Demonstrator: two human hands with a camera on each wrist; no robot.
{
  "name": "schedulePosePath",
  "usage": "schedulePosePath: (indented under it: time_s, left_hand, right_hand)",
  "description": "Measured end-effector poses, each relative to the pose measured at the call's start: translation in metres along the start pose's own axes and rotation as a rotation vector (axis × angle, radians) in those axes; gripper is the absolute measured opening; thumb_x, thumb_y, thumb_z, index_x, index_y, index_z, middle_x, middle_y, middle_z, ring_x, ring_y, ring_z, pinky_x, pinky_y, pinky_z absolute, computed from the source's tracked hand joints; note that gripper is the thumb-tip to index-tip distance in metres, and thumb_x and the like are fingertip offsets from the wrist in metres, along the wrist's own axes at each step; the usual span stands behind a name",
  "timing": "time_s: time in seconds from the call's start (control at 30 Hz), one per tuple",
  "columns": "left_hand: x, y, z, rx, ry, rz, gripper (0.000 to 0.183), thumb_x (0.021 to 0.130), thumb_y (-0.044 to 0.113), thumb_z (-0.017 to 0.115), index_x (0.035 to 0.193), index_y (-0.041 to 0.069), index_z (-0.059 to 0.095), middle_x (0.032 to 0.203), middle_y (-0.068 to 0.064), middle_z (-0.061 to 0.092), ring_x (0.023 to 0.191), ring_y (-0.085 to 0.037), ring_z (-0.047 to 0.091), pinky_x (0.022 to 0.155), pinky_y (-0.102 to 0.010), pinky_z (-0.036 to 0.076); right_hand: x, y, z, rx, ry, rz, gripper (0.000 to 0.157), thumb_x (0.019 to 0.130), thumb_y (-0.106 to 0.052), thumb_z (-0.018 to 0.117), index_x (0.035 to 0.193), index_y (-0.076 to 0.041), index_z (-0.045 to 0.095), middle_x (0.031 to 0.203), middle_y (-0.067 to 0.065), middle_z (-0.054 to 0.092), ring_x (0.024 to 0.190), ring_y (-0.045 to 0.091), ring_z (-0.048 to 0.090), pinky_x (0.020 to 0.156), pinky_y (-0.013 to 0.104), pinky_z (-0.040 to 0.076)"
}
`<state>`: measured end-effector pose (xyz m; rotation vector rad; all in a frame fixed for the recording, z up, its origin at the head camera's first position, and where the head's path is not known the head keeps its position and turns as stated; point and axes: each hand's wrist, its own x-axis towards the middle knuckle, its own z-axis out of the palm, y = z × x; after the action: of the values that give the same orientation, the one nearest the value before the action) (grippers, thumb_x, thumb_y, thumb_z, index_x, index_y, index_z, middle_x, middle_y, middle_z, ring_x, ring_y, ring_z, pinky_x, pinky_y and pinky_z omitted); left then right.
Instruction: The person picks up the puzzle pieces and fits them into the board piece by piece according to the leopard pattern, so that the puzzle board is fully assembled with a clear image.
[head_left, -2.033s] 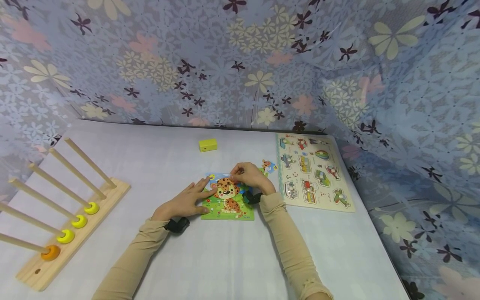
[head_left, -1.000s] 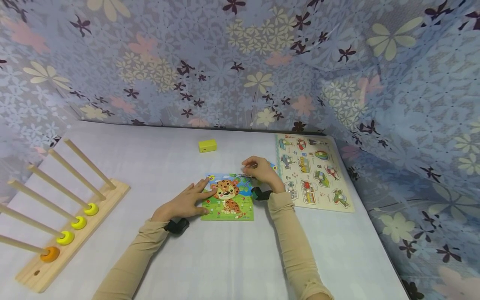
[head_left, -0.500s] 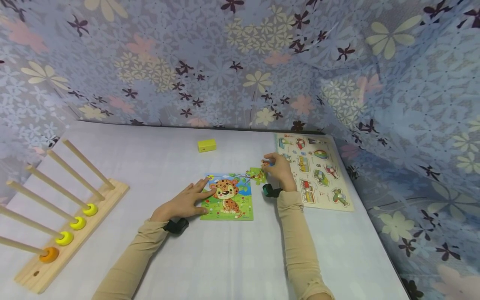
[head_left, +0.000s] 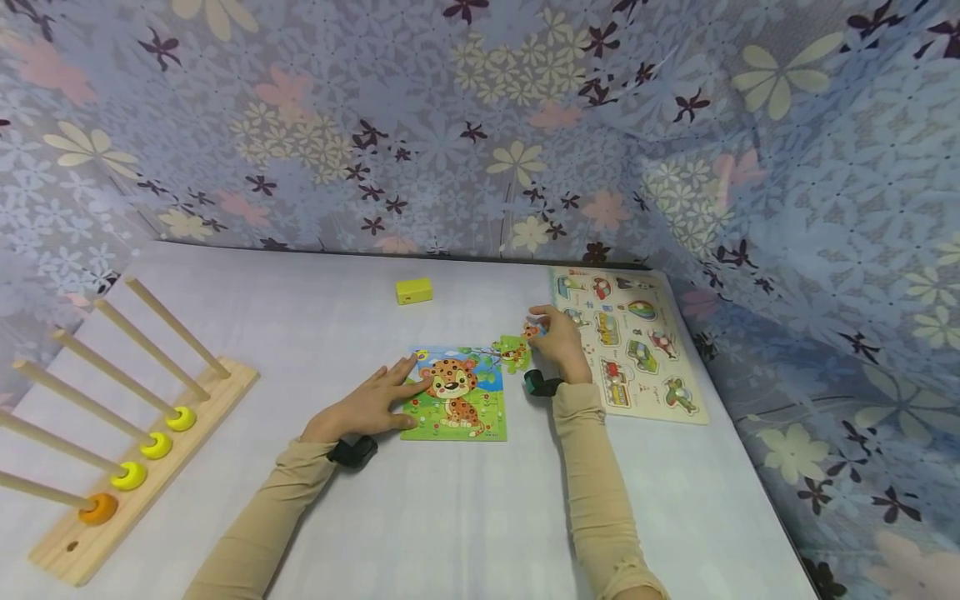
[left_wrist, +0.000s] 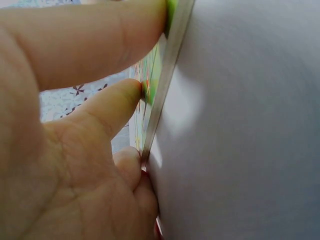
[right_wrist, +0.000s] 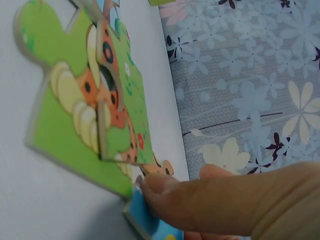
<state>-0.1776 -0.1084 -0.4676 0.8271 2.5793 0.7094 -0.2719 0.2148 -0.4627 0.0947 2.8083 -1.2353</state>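
A square leopard jigsaw puzzle (head_left: 461, 408) lies on the table in the head view. My left hand (head_left: 367, 403) rests flat with spread fingers on its left side; in the left wrist view the thumb (left_wrist: 100, 40) touches the board's edge. Loose green puzzle pieces (head_left: 514, 353) lie at the puzzle's upper right corner, partly stacked in the right wrist view (right_wrist: 90, 100). Just right of them, my right hand (head_left: 561, 343) holds a blue and orange puzzle piece (right_wrist: 147, 212) between thumb and fingers. The thumb covers part of this piece.
A picture board with vehicle shapes (head_left: 637, 350) lies right of my right hand. Behind the puzzle sits a yellow block (head_left: 414, 291). A wooden peg stand (head_left: 150, 467) with yellow and orange beads stands at left. Floral cloth (head_left: 450, 125) hangs behind the table.
My right hand has moved right from the puzzle's top edge to the loose pieces, uncovering the puzzle's upper right corner. It has stayed nearly still for the last half second, and my left hand throughout.
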Motion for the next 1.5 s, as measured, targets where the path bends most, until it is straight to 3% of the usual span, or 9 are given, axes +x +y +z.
schedulePosePath:
  time_s: [0.3, 0.4, 0.53, 0.6, 0.73, 0.9, 1.13, 1.3, 1.5]
  left_hand:
    - [0.000, -0.002, 0.000, -0.002, 0.009, 0.006, 0.066, 0.091, 0.029, 0.063, 0.149, 0.011, 0.037, 0.161, -0.024, 0.008, 0.149, -0.044, 0.009, 0.122, -0.059, 0.008]
    - [0.000, -0.002, 0.000, -0.007, 0.012, 0.007, 0.067, 0.090, 0.029, 0.063, 0.149, 0.011, 0.037, 0.161, -0.024, 0.008, 0.149, -0.044, 0.009, 0.122, -0.058, 0.008]
    - [0.000, -0.003, 0.001, -0.005, 0.013, 0.009, 0.067, 0.091, 0.030, 0.063, 0.149, 0.011, 0.037, 0.161, -0.024, 0.008, 0.149, -0.044, 0.009, 0.122, -0.058, 0.008]
    - [0.000, -0.003, 0.001, -0.003, 0.013, 0.007, 0.067, 0.091, 0.030, 0.063, 0.149, 0.011, 0.037, 0.161, -0.024, 0.008, 0.149, -0.044, 0.009, 0.122, -0.058, 0.008]
    - [0.000, -0.003, 0.002, 0.002, 0.010, 0.001, 0.067, 0.090, 0.030, 0.064, 0.149, 0.011, 0.037, 0.161, -0.024, 0.008, 0.149, -0.043, 0.009, 0.122, -0.058, 0.008]
    - [0.001, -0.003, 0.002, 0.007, 0.006, -0.006, 0.067, 0.090, 0.030, 0.064, 0.149, 0.012, 0.037, 0.162, -0.023, 0.008, 0.149, -0.043, 0.009, 0.122, -0.058, 0.008]
    - [0.001, -0.003, 0.002, 0.003, 0.005, 0.009, 0.066, 0.091, 0.029, 0.064, 0.149, 0.012, 0.038, 0.162, -0.023, 0.007, 0.149, -0.043, 0.009, 0.122, -0.059, 0.008]
    - [0.002, -0.004, 0.002, -0.006, 0.005, 0.026, 0.061, 0.091, 0.030, 0.063, 0.147, 0.014, 0.043, 0.161, -0.024, 0.007, 0.149, -0.045, 0.008, 0.121, -0.060, 0.007]
    - [0.002, -0.003, 0.000, -0.027, -0.005, 0.031, 0.060, 0.092, 0.032, 0.063, 0.146, 0.015, 0.044, 0.161, -0.024, 0.006, 0.148, -0.046, 0.007, 0.121, -0.061, 0.007]
  right_hand:
    - [-0.001, 0.004, -0.013, -0.028, -0.052, -0.023, 0.041, 0.091, -0.019, 0.068, 0.129, -0.005, 0.059, 0.117, 0.023, 0.060, 0.091, 0.028, 0.056, 0.066, 0.030, 0.046]
    - [-0.002, 0.002, -0.015, -0.093, -0.113, -0.041, 0.028, 0.092, -0.024, 0.066, 0.107, -0.001, 0.064, 0.101, 0.019, 0.060, 0.076, 0.022, 0.051, 0.061, 0.026, 0.039]
    - [-0.003, -0.003, -0.016, -0.127, -0.170, -0.068, 0.024, 0.094, -0.020, 0.062, 0.081, -0.002, 0.052, 0.083, 0.010, 0.047, 0.061, 0.013, 0.045, 0.059, 0.025, 0.036]
    - [-0.003, -0.005, -0.015, -0.086, -0.174, -0.057, 0.023, 0.096, -0.022, 0.059, 0.085, -0.003, 0.053, 0.086, 0.009, 0.050, 0.059, 0.010, 0.051, 0.059, 0.024, 0.038]
    - [-0.003, -0.007, -0.012, 0.017, -0.108, -0.058, 0.030, 0.100, -0.026, 0.054, 0.120, -0.003, 0.057, 0.106, 0.021, 0.063, 0.068, 0.020, 0.069, 0.061, 0.025, 0.048]
    - [-0.001, -0.012, 0.000, 0.091, -0.062, -0.070, 0.042, 0.098, -0.020, 0.057, 0.135, 0.000, 0.049, 0.090, 0.019, 0.069, 0.062, 0.014, 0.065, 0.056, 0.024, 0.046]
    - [-0.005, -0.031, 0.024, -0.063, -0.133, -0.172, 0.032, 0.093, -0.016, 0.065, 0.119, 0.001, 0.057, 0.097, 0.017, 0.063, 0.077, 0.023, 0.059, 0.067, 0.032, 0.048]
    - [-0.012, -0.046, 0.043, 0.012, -0.192, -0.239, 0.024, 0.093, -0.016, 0.065, 0.112, -0.002, 0.061, 0.104, 0.016, 0.066, 0.094, 0.027, 0.063, 0.079, 0.035, 0.054]
    - [-0.019, -0.060, 0.062, 0.103, -0.289, -0.282, 0.022, 0.095, -0.019, 0.063, 0.113, -0.007, 0.065, 0.099, 0.011, 0.069, 0.081, 0.019, 0.064, 0.069, 0.027, 0.051]
